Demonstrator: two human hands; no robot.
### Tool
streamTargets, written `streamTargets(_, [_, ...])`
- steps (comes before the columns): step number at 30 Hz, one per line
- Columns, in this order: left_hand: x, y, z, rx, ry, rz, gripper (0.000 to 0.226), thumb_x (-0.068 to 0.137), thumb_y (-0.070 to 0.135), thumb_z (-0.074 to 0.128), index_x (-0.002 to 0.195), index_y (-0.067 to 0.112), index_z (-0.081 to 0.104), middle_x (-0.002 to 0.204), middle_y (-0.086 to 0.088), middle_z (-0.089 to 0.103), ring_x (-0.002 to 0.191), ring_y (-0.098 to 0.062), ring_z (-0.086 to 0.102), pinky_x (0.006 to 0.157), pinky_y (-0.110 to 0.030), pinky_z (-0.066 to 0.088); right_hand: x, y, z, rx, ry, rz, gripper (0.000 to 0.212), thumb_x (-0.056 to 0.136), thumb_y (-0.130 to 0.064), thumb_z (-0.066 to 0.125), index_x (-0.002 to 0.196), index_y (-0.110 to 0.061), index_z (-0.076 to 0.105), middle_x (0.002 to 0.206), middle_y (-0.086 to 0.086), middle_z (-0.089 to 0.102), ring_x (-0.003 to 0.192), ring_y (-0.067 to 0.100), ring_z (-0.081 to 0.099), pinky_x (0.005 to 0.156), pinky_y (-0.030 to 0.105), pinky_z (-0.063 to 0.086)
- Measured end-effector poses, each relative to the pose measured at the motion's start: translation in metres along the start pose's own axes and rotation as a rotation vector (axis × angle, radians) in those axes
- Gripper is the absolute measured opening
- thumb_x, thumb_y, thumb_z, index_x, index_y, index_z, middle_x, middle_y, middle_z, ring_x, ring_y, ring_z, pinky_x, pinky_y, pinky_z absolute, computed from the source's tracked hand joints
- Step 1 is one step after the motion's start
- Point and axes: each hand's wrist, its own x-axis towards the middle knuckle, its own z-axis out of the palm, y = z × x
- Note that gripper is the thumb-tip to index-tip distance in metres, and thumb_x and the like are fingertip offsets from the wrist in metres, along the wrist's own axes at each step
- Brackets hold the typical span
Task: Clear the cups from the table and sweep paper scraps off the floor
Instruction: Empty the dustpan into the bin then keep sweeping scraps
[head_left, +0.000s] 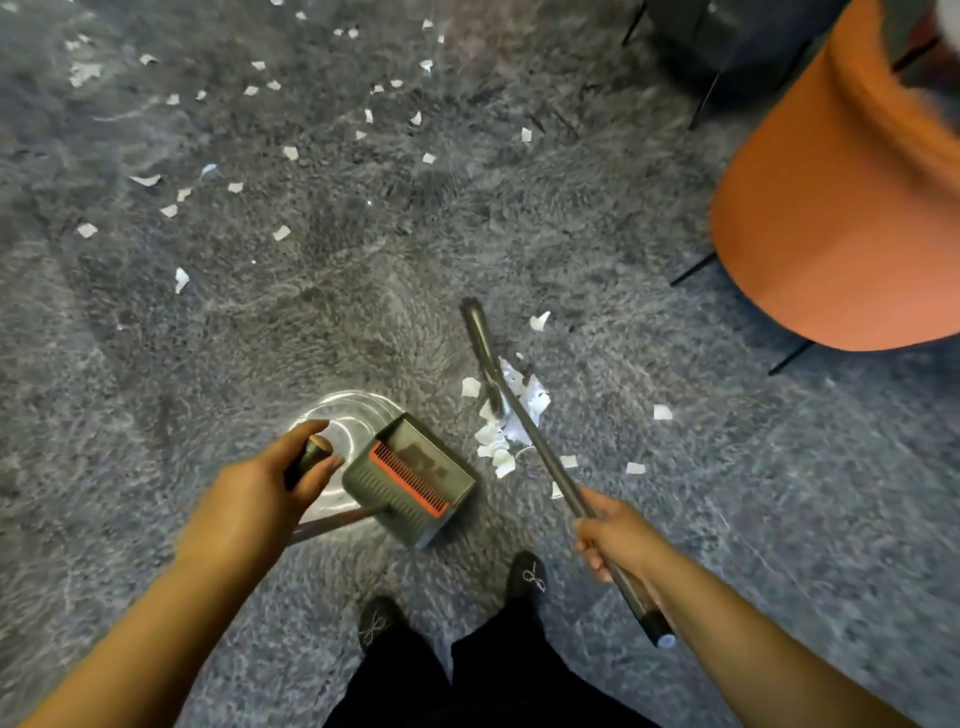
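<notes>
My left hand (283, 480) grips the top of the long handle of a grey-green dustpan (410, 480) with an orange comb strip, which stands on the grey carpet in front of my feet. My right hand (610, 535) grips the metal shaft of a broom (540, 452). The broom head (483, 353) lies on the carpet just right of the pan. A pile of white paper scraps (506, 415) sits beside the broom head and by the pan's mouth. Many more scraps (283, 153) lie scattered over the far carpet.
An orange upholstered chair (841, 208) with thin black legs stands at the right, close to the scrap pile. A dark piece of furniture (727, 41) is at the top right. My black shoes (527, 577) stand just behind the dustpan.
</notes>
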Motion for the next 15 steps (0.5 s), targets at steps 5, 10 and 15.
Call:
streamTargets(5, [0.006,0.030,0.026,0.076,-0.051,0.033,0.046,0.087,0.047,0.066,0.131,0.042,0.056,0.093,-0.005,0.073,0.088,-0.031,0.068,0.070,-0.039,0.053,0.012,-0.007,-0.059,0.072,0.032,0.013,0.029,0.097,0.000,0.047,0.120,-0.018,0.052,0.063,0.010,0.053,0.040,0.013,0.043,0.036,0.022,0.036])
streamTargets(10, [0.007,0.049,0.053,0.086,-0.070,-0.002,0.046,0.089,0.046,0.064,0.134,0.044,0.052,0.087,0.001,0.070,0.082,-0.025,0.066,0.065,-0.035,0.050,0.041,-0.006,-0.091,0.106,0.063,0.134,0.024,0.099,-0.004,0.046,0.118,-0.016,0.052,0.059,0.008,0.058,0.040,0.011,0.049,0.036,0.020,0.038])
streamTargets(15, [0.005,0.062,0.073,0.119,-0.055,0.041,0.045,0.089,0.048,0.062,0.133,0.044,0.051,0.088,0.003,0.071,0.080,-0.025,0.068,0.061,-0.033,0.050,0.080,-0.015,-0.101,0.171,0.028,0.298,0.015,0.101,-0.003,0.039,0.100,-0.011,0.051,0.063,0.010,0.052,0.041,0.014,0.046,0.033,0.016,0.035])
